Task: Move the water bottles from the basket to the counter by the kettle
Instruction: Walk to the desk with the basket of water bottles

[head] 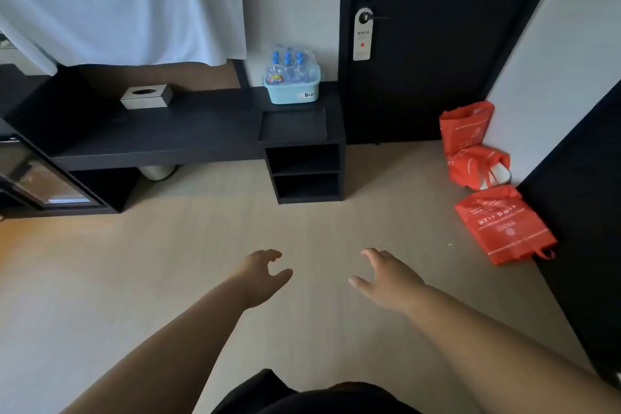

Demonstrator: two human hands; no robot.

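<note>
Water bottles [287, 68] with blue caps are seen standing inside a light blue basket [291, 93], which is set on the right end of a black counter [174, 131] beside a dark door [433, 44]. Well apart, over the floor [201, 245], the left hand [260, 276] and right hand [386, 279] are held out, fingers loosely curled and spread, nothing gripped.

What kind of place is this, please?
Probably a hotel room: a door hanger sign hangs on the handle of the dark door, a tissue box sits on the long black counter, and a blue basket of water bottles stands at the counter's end.
</note>
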